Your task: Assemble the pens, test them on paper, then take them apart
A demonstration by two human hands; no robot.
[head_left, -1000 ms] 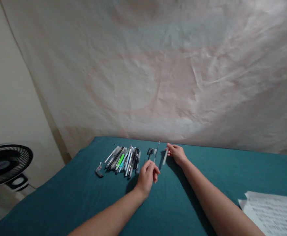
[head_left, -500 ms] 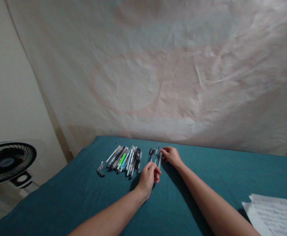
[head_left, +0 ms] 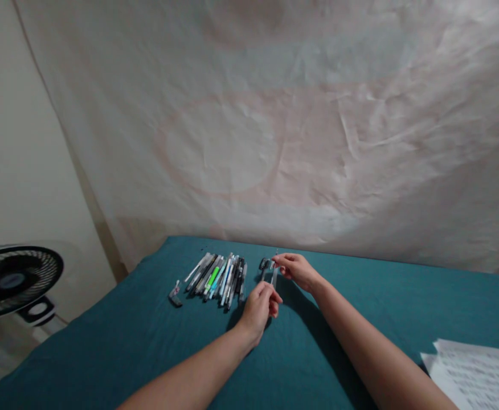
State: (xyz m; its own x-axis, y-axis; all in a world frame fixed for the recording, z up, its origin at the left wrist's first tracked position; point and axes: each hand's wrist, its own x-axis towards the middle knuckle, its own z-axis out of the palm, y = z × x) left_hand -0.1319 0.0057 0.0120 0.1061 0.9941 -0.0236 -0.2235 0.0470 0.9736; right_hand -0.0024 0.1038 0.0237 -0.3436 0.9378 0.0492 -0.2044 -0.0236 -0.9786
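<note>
My left hand [head_left: 259, 307] is closed, its fingers pinching the lower end of a slim rod that looks like a pen refill. A clear pen barrel [head_left: 274, 277] stands just above those fingers. At its upper end my right hand [head_left: 297, 271] pinches it between thumb and fingertips. The rod's thin tip [head_left: 277, 251] shows above the right fingertips; how rod and barrel meet is hidden. Beside them, to the left, lie dark pen parts [head_left: 264, 265], partly behind my left hand. Further left is a row of pens [head_left: 228, 279], with a bright green one [head_left: 213, 275] among them.
A small dark object with a light end [head_left: 175, 295] lies left of the pens. Written paper sheets [head_left: 480, 370] rest at the right front of the teal cloth-covered table [head_left: 147, 341]. A black fan [head_left: 14, 282] stands off the left edge. A wrinkled sheet [head_left: 249, 142] hangs behind.
My right hand has moved slightly left with the clear barrel, which now lines up with the thin rod. The left hand has hardly moved.
</note>
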